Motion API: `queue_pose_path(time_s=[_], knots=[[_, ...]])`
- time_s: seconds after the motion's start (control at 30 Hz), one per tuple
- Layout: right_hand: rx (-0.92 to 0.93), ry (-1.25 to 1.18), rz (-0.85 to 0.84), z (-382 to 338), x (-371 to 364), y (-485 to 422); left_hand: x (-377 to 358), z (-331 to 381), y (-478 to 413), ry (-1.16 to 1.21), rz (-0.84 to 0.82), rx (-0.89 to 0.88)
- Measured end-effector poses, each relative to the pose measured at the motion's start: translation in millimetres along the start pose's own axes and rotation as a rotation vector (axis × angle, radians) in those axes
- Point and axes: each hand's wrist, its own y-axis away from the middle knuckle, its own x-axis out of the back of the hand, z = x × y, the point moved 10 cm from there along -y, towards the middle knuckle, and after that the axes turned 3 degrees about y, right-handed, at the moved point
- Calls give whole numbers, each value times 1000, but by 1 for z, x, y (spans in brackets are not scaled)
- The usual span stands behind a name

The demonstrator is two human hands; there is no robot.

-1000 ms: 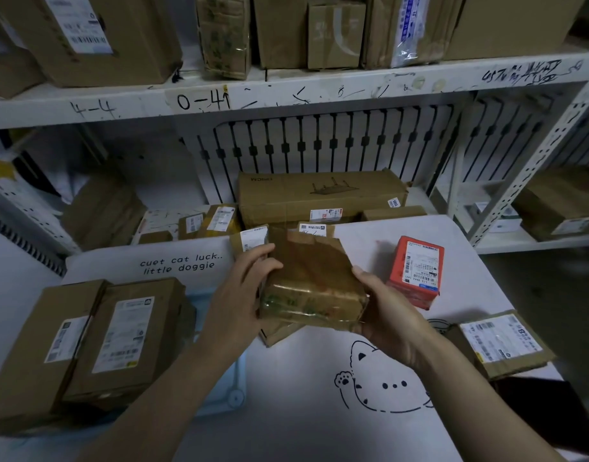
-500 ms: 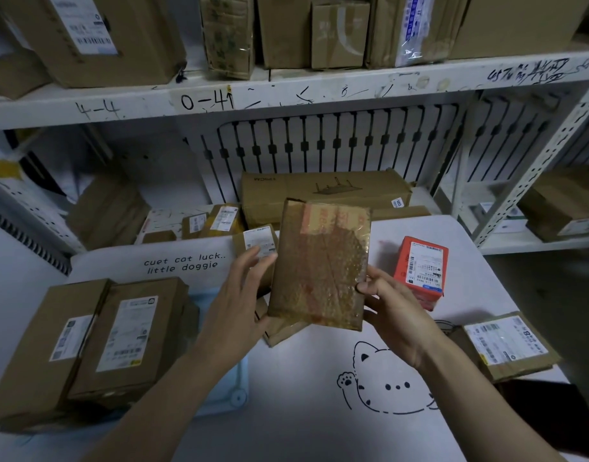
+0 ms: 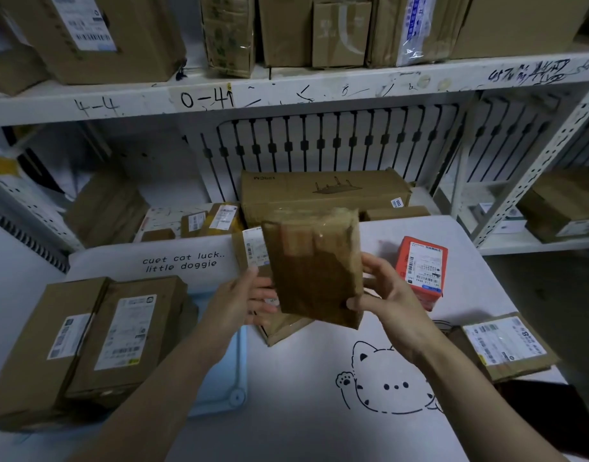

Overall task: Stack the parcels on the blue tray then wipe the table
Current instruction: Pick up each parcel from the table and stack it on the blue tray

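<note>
Taped brown parcel (image 3: pixel 314 271) held upright above the surface (image 3: pixel 303 428), mid-frame. Right hand (image 3: pixel 389 305) grips its lower right corner, thumb on the front. Left hand (image 3: pixel 240 301) is flat, straight fingers against the parcel's left edge, not curled round it.

Beneath it another parcel (image 3: pixel 283 328) lies on the surface, mostly hidden. Blue tray (image 3: pixel 233 371) at left, with two large cardboard boxes (image 3: pixel 130 331) side by side covering most of it. Red box (image 3: pixel 421 271) just right of the hands. Flat labelled parcel (image 3: pixel 503 345) at the right edge. Long carton (image 3: pixel 323 191) behind.
</note>
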Motion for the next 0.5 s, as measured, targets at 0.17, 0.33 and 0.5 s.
queue_pose_path(time_s=[0.17, 0.33, 0.5], knots=[[257, 331, -24, -20, -9, 2, -15, -11, 6, 392, -156, 281], [492, 617, -30, -27, -23, 4, -23, -12, 14, 578, -273, 348], [258, 339, 111, -10, -7, 1, -28, -13, 17, 701, -377, 266]])
